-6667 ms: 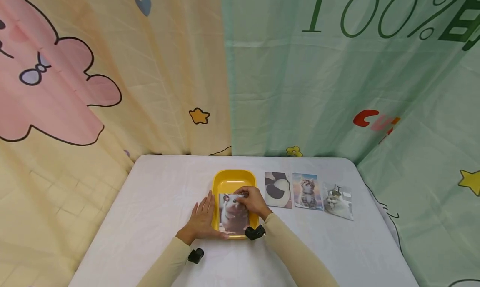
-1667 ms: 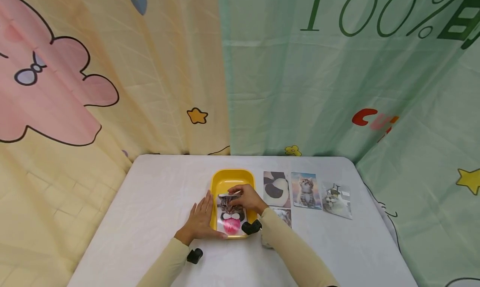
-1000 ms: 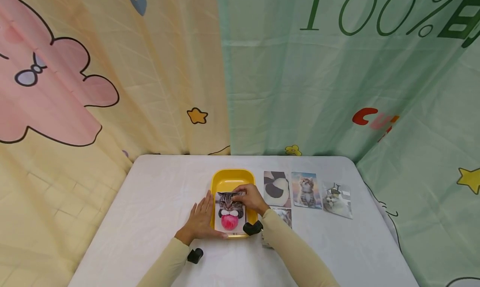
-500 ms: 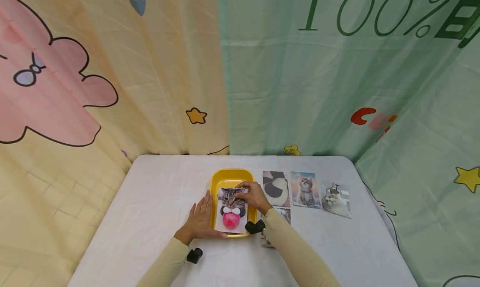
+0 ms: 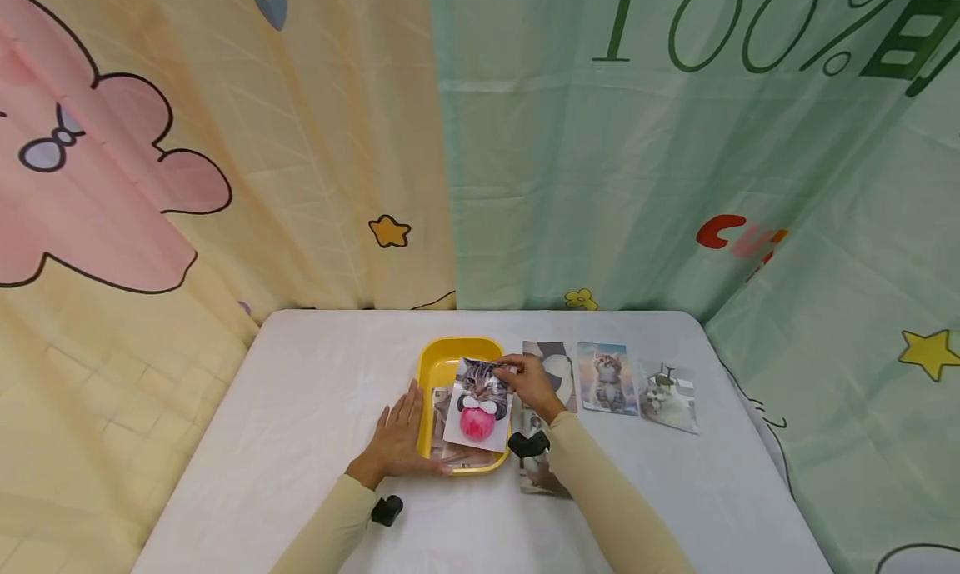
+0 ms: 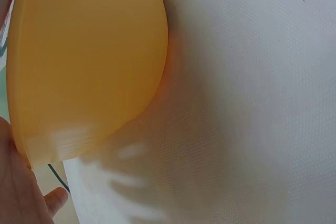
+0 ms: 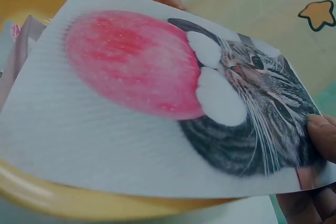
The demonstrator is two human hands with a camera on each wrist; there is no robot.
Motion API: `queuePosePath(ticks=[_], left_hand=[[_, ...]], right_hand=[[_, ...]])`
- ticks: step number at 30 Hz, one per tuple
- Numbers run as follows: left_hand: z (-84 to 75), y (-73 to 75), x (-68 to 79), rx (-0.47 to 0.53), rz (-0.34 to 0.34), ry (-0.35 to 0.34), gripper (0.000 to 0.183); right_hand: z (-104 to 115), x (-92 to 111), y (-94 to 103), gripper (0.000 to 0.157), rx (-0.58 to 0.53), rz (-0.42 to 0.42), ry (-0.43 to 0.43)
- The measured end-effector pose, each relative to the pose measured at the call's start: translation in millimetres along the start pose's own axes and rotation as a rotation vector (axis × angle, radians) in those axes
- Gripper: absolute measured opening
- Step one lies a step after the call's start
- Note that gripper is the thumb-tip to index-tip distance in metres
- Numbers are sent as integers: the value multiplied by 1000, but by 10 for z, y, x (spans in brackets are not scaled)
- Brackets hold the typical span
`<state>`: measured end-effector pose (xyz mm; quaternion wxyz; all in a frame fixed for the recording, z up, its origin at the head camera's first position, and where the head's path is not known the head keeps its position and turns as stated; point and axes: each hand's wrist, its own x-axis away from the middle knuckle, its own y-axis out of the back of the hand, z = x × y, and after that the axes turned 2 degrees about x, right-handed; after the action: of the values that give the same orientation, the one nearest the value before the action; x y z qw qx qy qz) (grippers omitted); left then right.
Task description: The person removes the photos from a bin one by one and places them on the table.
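My right hand (image 5: 531, 384) pinches the upper right corner of a photo card (image 5: 477, 425), printed with a tabby cat and a pink ball. In the right wrist view the card (image 7: 131, 61) is tilted above the rim, the thumb (image 7: 321, 135) on its face and fingers beneath. Below it, the yellow tray (image 5: 457, 346) contains more cards (image 5: 441, 451), mostly covered. My left hand (image 5: 399, 434) lies along the tray's left side with fingers straight and thumb along the near edge. The left wrist view shows the tray's outer wall (image 6: 89, 66) beside part of that hand (image 6: 18, 187).
Right of the tray lie a black-and-white card (image 5: 558, 372), a kitten card (image 5: 607, 379) and a greyish card (image 5: 667, 397). Nearer, another card (image 5: 536, 474) is partly under the right forearm. The white table (image 5: 337, 349) meets curtains behind.
A hamster card was uppermost in the tray earlier; the cat card followed. Within the last second the right hand lifts the cat card up and right, uncovering cards below. The left hand stays put.
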<state>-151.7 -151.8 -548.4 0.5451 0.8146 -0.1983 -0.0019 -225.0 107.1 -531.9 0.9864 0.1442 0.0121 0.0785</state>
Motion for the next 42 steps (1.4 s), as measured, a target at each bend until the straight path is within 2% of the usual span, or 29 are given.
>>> queuePosePath(ticks=[11,15,21,31,42], left_hand=[[21,-5,7,13,-4,-1,142],[15,6,4,19,1,3,144],[12,24,10,34,-7,-12,146],[3,21,-9,35,16,0,146],[-4,47,-5,37,11,5,146]], right_hand=[[36,49,294,18,-30,-154,-3],[13,99,428,19,-38,-161,-30],[-109,195,659,24,-64,-137,-20],[-315,425,1117,31,-25,-132,-19],[-596,682,1505,35,-5,-214,-99]])
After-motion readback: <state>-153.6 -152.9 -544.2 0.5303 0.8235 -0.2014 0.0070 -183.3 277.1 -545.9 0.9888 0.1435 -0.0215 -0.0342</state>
